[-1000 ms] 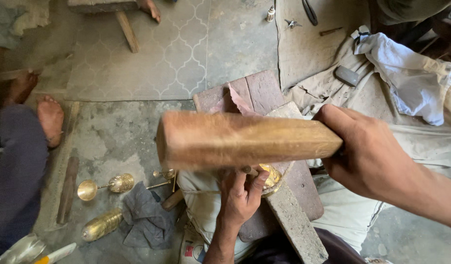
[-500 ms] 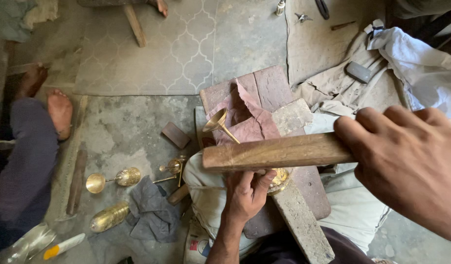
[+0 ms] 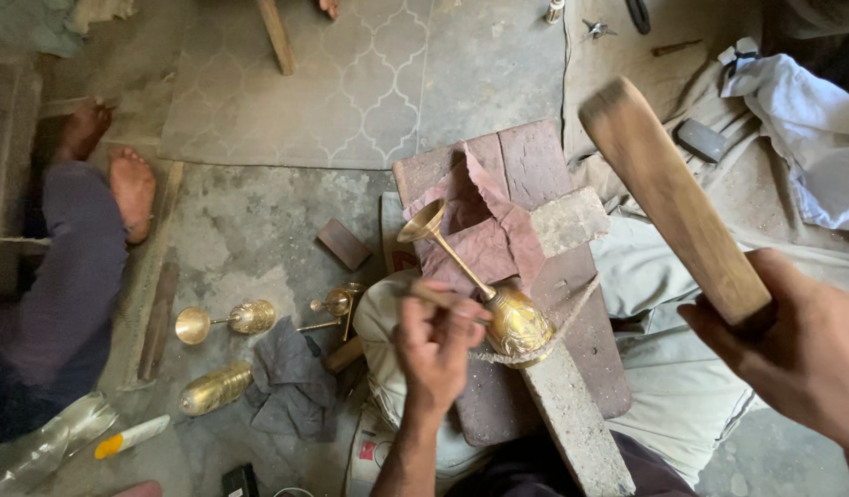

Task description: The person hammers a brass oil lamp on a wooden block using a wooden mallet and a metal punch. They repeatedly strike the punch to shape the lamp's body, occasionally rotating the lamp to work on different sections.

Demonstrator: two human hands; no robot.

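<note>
Gripping wooden mallet [image 3: 668,198], right hand [image 3: 797,354] above brass goblet [image 3: 498,294].

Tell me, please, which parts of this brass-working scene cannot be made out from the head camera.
- Tip of the thin tool in the left hand: hidden where it meets the brass goblet.
- Goblet's far side: turned away from the camera.
- Right hand on the wooden mallet: partly cut off by the right edge.
- The other person: only legs and bare feet show; the left edge cuts off the rest.
</note>
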